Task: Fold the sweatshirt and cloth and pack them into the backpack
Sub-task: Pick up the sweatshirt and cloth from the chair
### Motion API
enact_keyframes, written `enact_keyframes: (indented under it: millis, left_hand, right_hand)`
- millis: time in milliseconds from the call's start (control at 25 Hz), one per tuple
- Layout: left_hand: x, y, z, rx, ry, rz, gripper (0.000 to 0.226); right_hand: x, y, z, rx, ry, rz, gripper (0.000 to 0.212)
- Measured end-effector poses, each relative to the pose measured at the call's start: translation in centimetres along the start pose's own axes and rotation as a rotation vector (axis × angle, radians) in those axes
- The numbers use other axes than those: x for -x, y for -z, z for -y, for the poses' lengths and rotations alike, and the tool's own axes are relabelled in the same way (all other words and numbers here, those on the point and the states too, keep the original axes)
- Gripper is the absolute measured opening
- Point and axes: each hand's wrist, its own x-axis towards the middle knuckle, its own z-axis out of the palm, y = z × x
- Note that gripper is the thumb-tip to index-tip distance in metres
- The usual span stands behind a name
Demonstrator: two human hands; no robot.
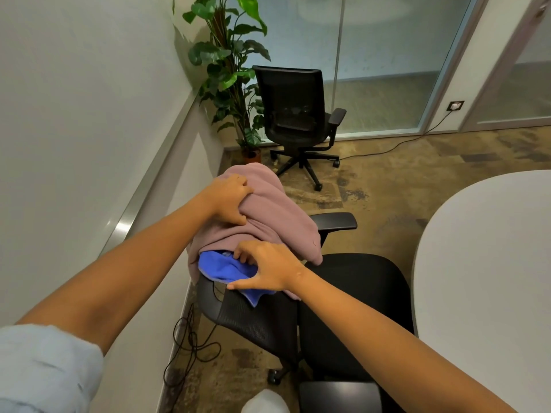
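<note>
I see the mauve sweatshirt bunched over the blue cloth, both draped on the near office chair's backrest. My left hand clutches sweatshirt folds under curled fingers; my right hand pinches the cloth below it.

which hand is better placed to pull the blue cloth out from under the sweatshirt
Right, probably. The right hand already pinches the blue cloth at the chair back. The left hand grips the pink sweatshirt higher up, so it can hold that.
</note>
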Motion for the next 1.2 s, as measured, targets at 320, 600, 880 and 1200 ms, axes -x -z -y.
enact_keyframes:
  millis: [320,600,880,1200]
  left_hand:
    - [0.4,-0.3,-1.5,-0.164,-0.058,-0.139,0.025]
    - [1.6,-0.6,-2.1,-0.285,0.041,-0.379,0.017]
    - [2.8,5.2,-0.8,0.049,0.293,-0.633,0.023]
    - [0.9,14.8,-4.7,0.09,0.306,-0.845,0.032]
  right_hand:
    - [-0.5,0.1,0.1,-0.056,-0.109,0.021,0.017]
    - [0.4,2.2,0.4,-0.167,-0.174,-0.04,0.021]
    - [2.1,5.5,0.6,-0.549,-0.21,-0.605,0.025]
    - [7.9,13.1,-1.0,-0.731,-0.415,-1.414,0.032]
